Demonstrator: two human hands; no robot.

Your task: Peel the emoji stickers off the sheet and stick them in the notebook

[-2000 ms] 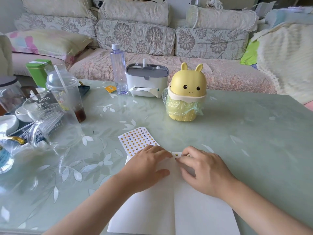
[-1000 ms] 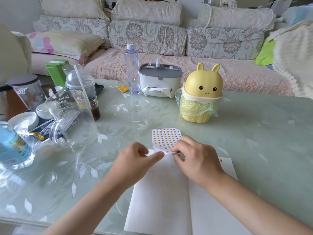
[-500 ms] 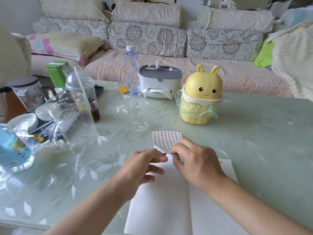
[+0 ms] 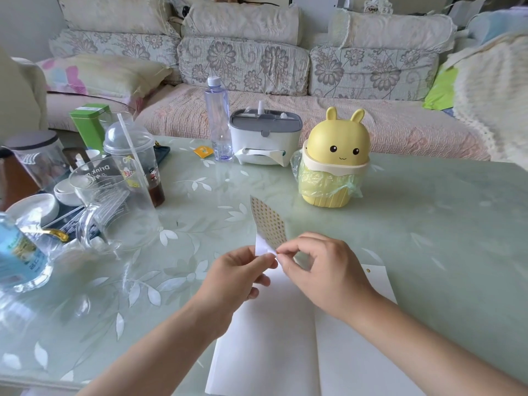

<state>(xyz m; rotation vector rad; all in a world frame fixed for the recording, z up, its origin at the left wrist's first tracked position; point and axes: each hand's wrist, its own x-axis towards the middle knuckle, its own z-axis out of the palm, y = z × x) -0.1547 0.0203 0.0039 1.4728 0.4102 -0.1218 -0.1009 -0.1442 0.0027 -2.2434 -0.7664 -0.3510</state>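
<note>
- While held up off the table [image 4: 428, 238], sheet [image 4: 268, 224] pinched at its lower corner by left hand [image 4: 237, 278], tilted edge-on above the open notebook [image 4: 285, 338].
- Right hand [image 4: 323, 270] closed in a fine pinch at that same corner, thumb and forefinger meeting left fingertips [image 4: 268, 260] — likely picking at a sticker; whether one is lifted, too small to tell.
- Sheet thin, light, floppy — best gripped at a bare margin, backing curled away so a sticker edge lifts; tiny stickers apt to fold or cling to skin.
- Notebook flat, blank pages, just below both hands.
- Yellow bin [image 4: 334, 167] lined with a bag, contents hidden.
- Domed cup [image 4: 134, 158] with a straw, dark liquid low inside.
- Bottle [image 4: 218, 118] clear, seemingly near empty.
- Clear jug [image 4: 114, 201] on the left, seemingly empty.
</note>
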